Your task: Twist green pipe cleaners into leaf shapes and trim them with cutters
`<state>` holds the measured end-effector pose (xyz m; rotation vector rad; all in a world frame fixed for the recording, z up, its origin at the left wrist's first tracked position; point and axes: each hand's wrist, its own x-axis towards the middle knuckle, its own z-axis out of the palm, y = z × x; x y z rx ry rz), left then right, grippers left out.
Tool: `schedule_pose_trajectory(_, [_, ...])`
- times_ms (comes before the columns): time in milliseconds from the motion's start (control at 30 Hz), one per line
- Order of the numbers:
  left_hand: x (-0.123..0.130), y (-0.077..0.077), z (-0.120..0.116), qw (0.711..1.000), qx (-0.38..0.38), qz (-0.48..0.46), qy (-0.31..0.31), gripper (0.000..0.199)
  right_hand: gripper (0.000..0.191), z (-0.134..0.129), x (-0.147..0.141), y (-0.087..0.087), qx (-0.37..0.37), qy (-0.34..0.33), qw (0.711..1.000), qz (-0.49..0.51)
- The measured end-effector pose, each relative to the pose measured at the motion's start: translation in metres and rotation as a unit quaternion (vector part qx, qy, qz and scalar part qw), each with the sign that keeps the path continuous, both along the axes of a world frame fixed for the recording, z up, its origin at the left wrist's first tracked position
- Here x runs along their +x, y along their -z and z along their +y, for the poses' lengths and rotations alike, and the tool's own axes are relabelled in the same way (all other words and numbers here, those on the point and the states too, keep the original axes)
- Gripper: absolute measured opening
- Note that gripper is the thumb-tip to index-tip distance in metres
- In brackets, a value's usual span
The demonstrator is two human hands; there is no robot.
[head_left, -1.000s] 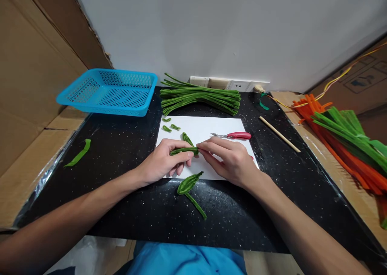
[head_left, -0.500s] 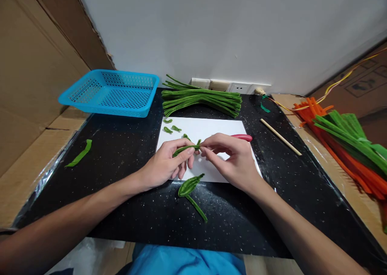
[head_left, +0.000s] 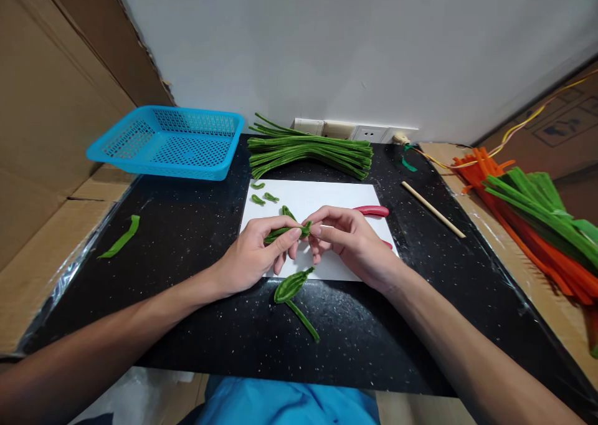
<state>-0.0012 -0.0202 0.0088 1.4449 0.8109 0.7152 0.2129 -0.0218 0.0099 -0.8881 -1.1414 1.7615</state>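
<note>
Over the white sheet (head_left: 336, 194), my left hand (head_left: 261, 247) pinches a green fuzzy stem piece (head_left: 275, 233) between thumb and fingers. My right hand (head_left: 350, 241) meets it from the right, its thumb and forefinger closed on the other end of the same piece. A green leaf shape (head_left: 292, 286) lies just below the hands, with a short green stem (head_left: 303, 322) beside it. Several small curled green pieces (head_left: 258, 199) rest on the sheet's upper left. Red-handled pliers or a similar tool (head_left: 374, 210) lie partly hidden behind my right hand.
A blue basket (head_left: 168, 171) stands at the back left. Behind the sheet lies a bundle of green stems (head_left: 311, 154). A wooden stick (head_left: 432, 209) is to the right, beyond it orange strips (head_left: 527, 232) and green strips (head_left: 542, 210). One green strip (head_left: 121, 238) lies at left.
My right hand has turned and its fingers have shifted around the end of the green piece. More of the red handles shows. My left hand has barely moved.
</note>
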Motion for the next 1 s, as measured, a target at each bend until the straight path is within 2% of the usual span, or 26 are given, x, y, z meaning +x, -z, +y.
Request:
schedule_pose_trajectory(167, [0.000,0.002,0.003,0.999,-0.049,-0.019,0.007,0.033,0.022,-0.001,-0.001,-0.002,0.086,0.033,0.994,-0.063])
schedule_pose_trajectory(300, [-0.001,-0.003,0.006,0.981,-0.170,-0.086,0.023,0.029,0.016,-0.007,-0.003,-0.004,0.176,0.049,0.980,-0.084])
schedule_pose_trajectory(367, [-0.002,-0.007,0.007,0.966,-0.230,-0.115,0.038,0.027,0.006,-0.010,-0.003,-0.006,0.255,0.057,0.958,-0.118])
schedule_pose_trajectory(433, [-0.003,-0.010,0.007,0.952,-0.273,-0.131,0.051,0.026,0.011,-0.014,-0.001,-0.006,0.381,0.077,0.902,-0.187])
schedule_pose_trajectory(467, [-0.003,-0.011,0.007,0.947,-0.286,-0.135,0.056,0.026,0.015,-0.015,0.000,-0.006,0.453,0.091,0.856,-0.231])
schedule_pose_trajectory(567, [-0.003,-0.012,0.007,0.944,-0.295,-0.137,0.062,0.028,0.020,-0.017,0.003,-0.004,0.634,0.124,0.676,-0.354])
schedule_pose_trajectory(600, [-0.003,-0.012,0.007,0.948,-0.283,-0.132,0.060,0.030,0.018,-0.017,0.004,-0.003,0.665,0.129,0.630,-0.380])
schedule_pose_trajectory(633, [-0.003,-0.011,0.006,0.956,-0.260,-0.122,0.056,0.032,0.017,-0.017,0.004,-0.003,0.680,0.133,0.605,-0.392])
schedule_pose_trajectory(667, [-0.003,-0.010,0.006,0.967,-0.225,-0.106,0.050,0.034,0.016,-0.017,0.004,-0.003,0.678,0.134,0.608,-0.392])
schedule_pose_trajectory(700, [-0.003,-0.009,0.006,0.978,-0.184,-0.085,0.042,0.035,0.016,-0.017,0.004,-0.003,0.658,0.133,0.637,-0.379])
schedule_pose_trajectory(767, [-0.002,-0.005,0.006,0.994,-0.099,-0.043,0.027,0.035,0.017,-0.015,0.003,-0.005,0.570,0.135,0.742,-0.325])
schedule_pose_trajectory(833, [-0.001,-0.003,0.006,0.999,-0.042,-0.017,0.015,0.032,0.013,-0.013,0.001,-0.007,0.436,0.130,0.853,-0.256])
schedule_pose_trajectory(867, [-0.001,-0.002,0.005,1.000,-0.025,-0.009,0.010,0.031,0.010,-0.012,0.001,-0.008,0.368,0.121,0.895,-0.223])
schedule_pose_trajectory(933, [0.000,-0.003,0.004,1.000,-0.003,0.002,0.003,0.029,0.012,-0.010,0.000,-0.009,0.259,0.084,0.947,-0.172])
schedule_pose_trajectory(1000, [0.001,-0.006,0.003,1.000,0.009,0.014,-0.002,0.027,0.016,-0.008,0.000,-0.010,0.199,0.041,0.968,-0.147])
